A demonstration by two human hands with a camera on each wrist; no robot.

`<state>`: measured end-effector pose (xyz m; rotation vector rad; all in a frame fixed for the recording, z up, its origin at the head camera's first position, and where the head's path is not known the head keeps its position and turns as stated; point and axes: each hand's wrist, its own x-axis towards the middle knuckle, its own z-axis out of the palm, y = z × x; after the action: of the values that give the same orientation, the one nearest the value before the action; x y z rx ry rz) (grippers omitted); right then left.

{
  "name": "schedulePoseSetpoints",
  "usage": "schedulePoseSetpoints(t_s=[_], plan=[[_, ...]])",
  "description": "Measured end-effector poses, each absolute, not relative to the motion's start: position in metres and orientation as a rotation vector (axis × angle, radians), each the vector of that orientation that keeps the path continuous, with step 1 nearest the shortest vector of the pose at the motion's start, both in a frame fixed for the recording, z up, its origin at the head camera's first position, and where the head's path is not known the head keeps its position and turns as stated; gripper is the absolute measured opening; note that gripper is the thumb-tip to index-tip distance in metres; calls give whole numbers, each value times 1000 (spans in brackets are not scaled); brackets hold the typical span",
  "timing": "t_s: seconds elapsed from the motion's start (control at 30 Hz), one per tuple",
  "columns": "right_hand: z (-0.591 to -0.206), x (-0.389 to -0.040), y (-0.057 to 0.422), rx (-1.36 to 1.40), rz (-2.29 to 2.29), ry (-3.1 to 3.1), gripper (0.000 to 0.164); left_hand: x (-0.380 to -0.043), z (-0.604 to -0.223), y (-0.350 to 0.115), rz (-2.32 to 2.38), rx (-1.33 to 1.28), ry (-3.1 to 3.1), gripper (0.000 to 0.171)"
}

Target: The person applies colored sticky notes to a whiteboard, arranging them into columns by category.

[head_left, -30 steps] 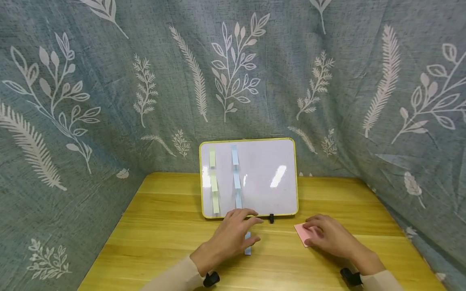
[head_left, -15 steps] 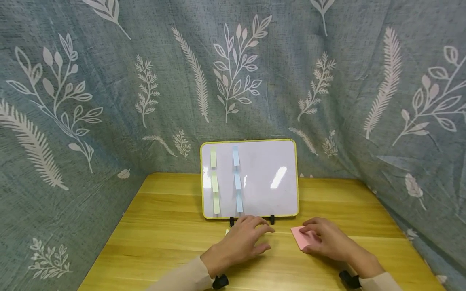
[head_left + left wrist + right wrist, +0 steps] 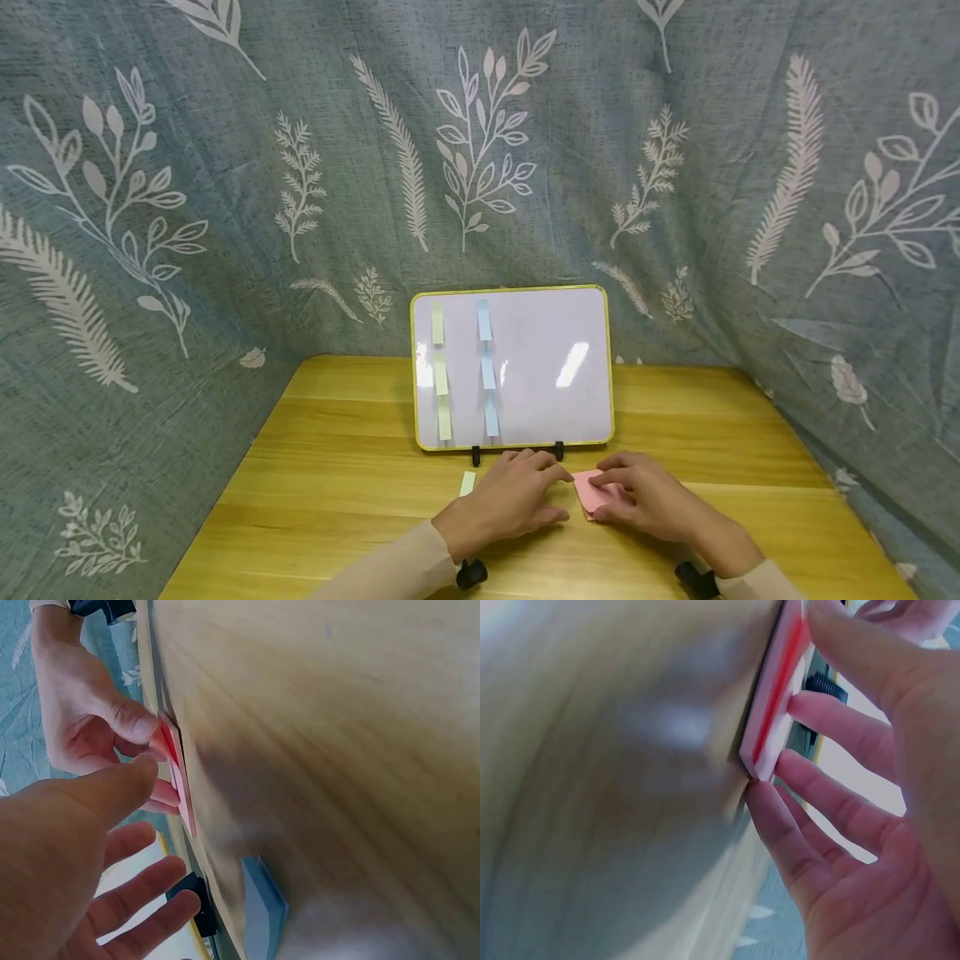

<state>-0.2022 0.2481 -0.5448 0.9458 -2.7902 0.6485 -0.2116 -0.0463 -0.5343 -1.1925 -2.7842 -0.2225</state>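
Head view, right fingers (image 3: 618, 476) holding pink pad (image 3: 590, 496)

Loads of open table (image 3: 322, 475) left of the left hand (image 3: 517, 500), and a decent stretch right of the right hand (image 3: 648, 500) too, so either side's an easy pass. The middle's tight: both hands crowd the pink sticky pad (image 3: 587, 493), with just a small gap between them. Straight ahead the whiteboard (image 3: 547, 367) blocks you, its black stand feet (image 3: 558, 451) jutting out below. Sliding low near the left hand, watch the green pad (image 3: 468, 483) and blue pad (image 3: 262, 915).
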Motion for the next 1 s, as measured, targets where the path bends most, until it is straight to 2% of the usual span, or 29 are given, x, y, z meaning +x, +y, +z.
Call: schedulePoseSetpoints(t_s=[0.23,0.43,0.53,1.0], plan=[[-549,-202,233,962,644,-2775,45,-214,-537,-43,-212,-1170,-2826,50],[-550,-201,224,996,613,-2790,51,-217,-538,-42,-172,-1155,-2836,38],[-548,-201,222,1000,610,-2817,48,-217,-537,-42,-160,-1142,-2846,34],[-540,-202,225,1080,657,-2893,43,-220,-535,-49,-195,-1163,-2883,41]])
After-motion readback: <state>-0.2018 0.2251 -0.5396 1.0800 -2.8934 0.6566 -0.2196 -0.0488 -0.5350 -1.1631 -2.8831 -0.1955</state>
